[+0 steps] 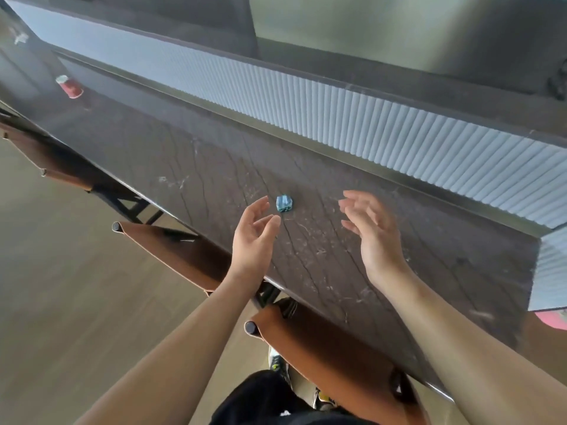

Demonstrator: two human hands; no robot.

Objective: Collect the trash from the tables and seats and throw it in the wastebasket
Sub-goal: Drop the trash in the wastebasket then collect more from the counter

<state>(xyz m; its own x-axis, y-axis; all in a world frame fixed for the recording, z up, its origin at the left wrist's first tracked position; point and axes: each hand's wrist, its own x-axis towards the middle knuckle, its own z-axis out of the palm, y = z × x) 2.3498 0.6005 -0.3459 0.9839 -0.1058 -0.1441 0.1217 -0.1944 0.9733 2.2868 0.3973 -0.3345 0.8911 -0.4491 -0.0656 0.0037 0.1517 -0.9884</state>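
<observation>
A small blue wrapper [284, 204] lies on the counter [214, 179] just beyond the left hand [256, 228], with the right hand [372, 228] farther off; both are spread wide and hold nothing.

Bare forearms, black trousers [264, 397], patterned sneakers [277, 363]

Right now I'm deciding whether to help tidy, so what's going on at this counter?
A person is reaching over a long dark table with both hands open and empty. The left hand is closest to a small crumpled blue wrapper, which lies on the table untouched; the right hand hovers to its other side. A red cup lies tipped over farther down. No wastebasket is in view.
</observation>
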